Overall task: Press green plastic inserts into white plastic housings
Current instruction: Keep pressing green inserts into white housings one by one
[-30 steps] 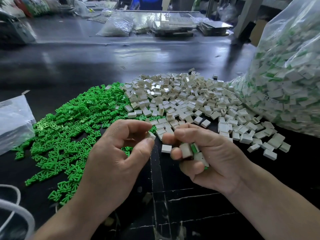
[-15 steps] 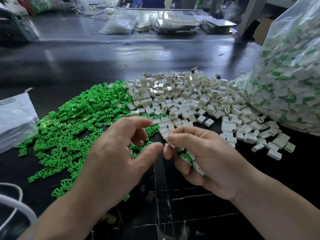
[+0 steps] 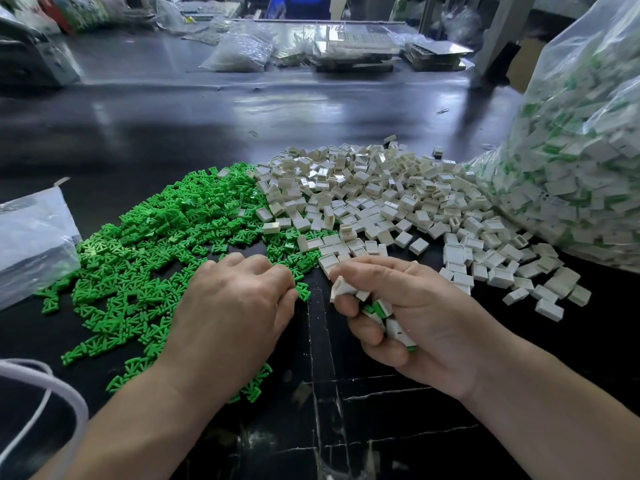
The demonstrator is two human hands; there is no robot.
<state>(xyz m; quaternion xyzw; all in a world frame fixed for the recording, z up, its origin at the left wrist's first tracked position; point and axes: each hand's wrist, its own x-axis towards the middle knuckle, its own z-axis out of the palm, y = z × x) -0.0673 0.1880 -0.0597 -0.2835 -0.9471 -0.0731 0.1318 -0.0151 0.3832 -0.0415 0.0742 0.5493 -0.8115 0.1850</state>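
Black table [image 3: 311,109], glossy, scratched white near the front edge; all work items are laid on it.

Bag [image 3: 581,150], clear plastic, largest item, is seen at the far right, filled with white pieces showing green. Its foot touches the heap beside it.

Housings [image 3: 381,202], white, are spread in a loose heap at centre-right, running from the bag toward the middle of the table.

Inserts [image 3: 156,237], green, are heaped at centre-left. The two heaps meet and mix slightly along their shared edge.

Small bag [image 3: 31,237], clear, is noted at the left edge, just beside the inserts. A white cord [image 3: 69,403] loops in at the lower left corner.

Both forearms enter from the bottom edge. The hands are held close together but apart, near the front of the heaps.

Left hand [image 3: 235,313]: palm down, back toward the camera, laid over the near edge of the inserts. Fingers are bent downward with the tips among the green parts. Whether an insert is gripped cannot be told; the fingertips are hidden by the hand itself.

Right hand [image 3: 426,327]: turned thumb-up, raised slightly off the table. One housing [image 3: 341,288] is pinched between thumb and forefinger. The lower fingers are curled round several filled pieces [image 3: 394,332], white with green showing, kept against the palm.
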